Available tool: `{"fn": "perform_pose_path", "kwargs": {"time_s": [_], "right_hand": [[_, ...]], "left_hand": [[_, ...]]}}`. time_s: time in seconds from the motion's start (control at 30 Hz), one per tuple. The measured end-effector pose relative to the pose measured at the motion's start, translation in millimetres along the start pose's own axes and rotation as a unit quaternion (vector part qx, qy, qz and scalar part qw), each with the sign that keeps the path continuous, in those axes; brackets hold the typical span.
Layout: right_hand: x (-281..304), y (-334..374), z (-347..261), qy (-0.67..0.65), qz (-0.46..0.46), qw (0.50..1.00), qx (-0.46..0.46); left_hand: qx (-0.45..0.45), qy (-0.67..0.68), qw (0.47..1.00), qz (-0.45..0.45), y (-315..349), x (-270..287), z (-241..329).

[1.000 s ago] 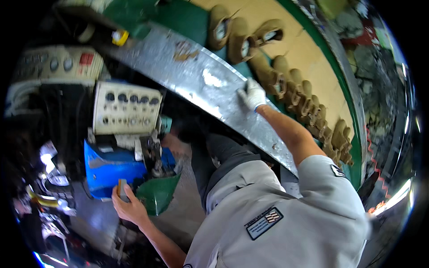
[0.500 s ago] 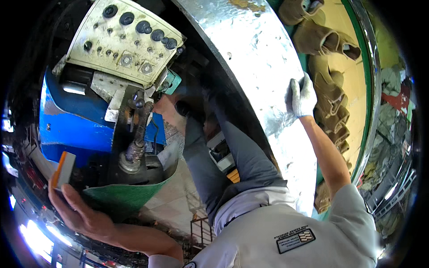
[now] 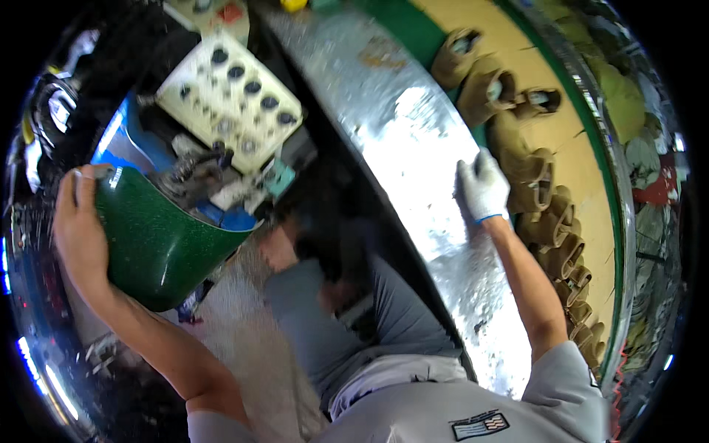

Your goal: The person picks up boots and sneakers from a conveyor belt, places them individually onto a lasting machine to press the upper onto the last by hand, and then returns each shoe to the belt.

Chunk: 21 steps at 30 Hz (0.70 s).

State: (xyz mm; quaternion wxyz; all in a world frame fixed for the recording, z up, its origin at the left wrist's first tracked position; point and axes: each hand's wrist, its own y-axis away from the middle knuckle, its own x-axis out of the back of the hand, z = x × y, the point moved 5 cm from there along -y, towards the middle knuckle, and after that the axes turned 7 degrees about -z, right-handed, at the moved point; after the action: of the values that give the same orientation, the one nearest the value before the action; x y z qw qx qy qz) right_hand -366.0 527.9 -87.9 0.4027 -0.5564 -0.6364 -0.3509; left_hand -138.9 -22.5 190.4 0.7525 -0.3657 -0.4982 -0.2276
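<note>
My bare left hand [image 3: 81,232] is at the left, beside a dark green curved sheet guard [image 3: 162,240]. Its fingers bend over the guard's upper left edge. The fingertips are hidden, so what they hold cannot be made out. Behind the guard sits a blue machine part [image 3: 133,144] with a grimy metal mechanism [image 3: 196,173]. Over on the right, my right hand [image 3: 485,188], in a white knit glove, lies on a shiny sheet-metal surface [image 3: 413,177], thumb apart from the fingers and nothing in its grasp.
A cream control panel [image 3: 229,100] with black knobs stands above the machine. Brown shoes or boots [image 3: 528,181] line a yellowish conveyor [image 3: 569,170] with green edging, right of the metal. A teal part [image 3: 278,177] juts out below the panel. My legs [image 3: 317,303] are between machine and metal surface.
My left hand has moved forward to the guard's upper edge; the orange-and-grey block it held is out of sight. The view has shifted, and my right hand stays on the metal.
</note>
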Motion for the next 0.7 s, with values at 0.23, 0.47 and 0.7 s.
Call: {"fn": "perform_pose_path", "kwargs": {"time_s": [0.23,0.47,0.7], "right_hand": [[14,4,-8,0.001,-0.011,1.0,0.006],[29,15,1,0.0,-0.024,1.0,-0.013],[27,18,-8,-0.016,-0.029,0.999,-0.02]], "left_hand": [[0.013,-0.104,0.994,0.034,6,19,11],[-0.038,-0.097,0.994,0.024,-2,17,20],[-0.009,-0.117,0.992,-0.036,-4,25,14]]}}
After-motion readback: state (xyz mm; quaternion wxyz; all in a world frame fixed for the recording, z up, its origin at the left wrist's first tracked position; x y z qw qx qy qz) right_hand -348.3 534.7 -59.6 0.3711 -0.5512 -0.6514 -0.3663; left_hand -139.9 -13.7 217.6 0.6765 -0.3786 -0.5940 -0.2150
